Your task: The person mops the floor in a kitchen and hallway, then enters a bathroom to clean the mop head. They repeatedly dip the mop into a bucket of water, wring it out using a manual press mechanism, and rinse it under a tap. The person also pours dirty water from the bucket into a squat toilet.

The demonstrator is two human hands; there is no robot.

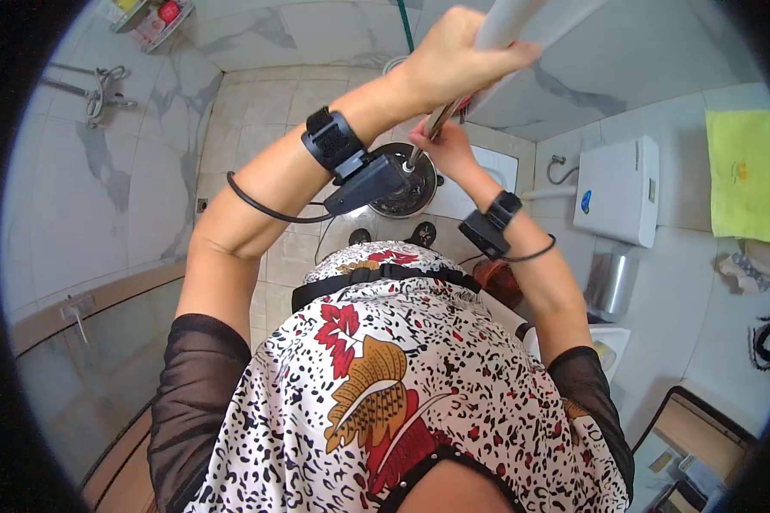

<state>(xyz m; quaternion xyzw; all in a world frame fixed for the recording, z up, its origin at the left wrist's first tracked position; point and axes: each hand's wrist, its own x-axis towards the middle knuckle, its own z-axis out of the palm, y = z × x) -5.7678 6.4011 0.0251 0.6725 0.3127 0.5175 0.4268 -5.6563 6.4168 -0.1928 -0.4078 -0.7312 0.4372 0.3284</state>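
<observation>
My left hand (449, 51) is high up and wrapped around the white upper part of a long pole (507, 25). Lower down, my right hand (449, 144) grips the same pole on its metal shaft (443, 118). The pole leans, its lower end reaching into a round bucket (401, 215) on the tiled floor in front of my feet. Dark, wet-looking contents (417, 192) fill the bucket; whether a mop head is among them I cannot tell. A strapped black device on my left wrist covers part of the bucket.
Beside the bucket lies a white ceramic squat pan (487, 173). A white cistern (616, 189), a metal cylindrical holder (611, 285) and a yellow-green towel (744, 173) are on the right wall. On the left wall is a shower mixer (99, 96). A reddish bin (497, 282) stands by my right side.
</observation>
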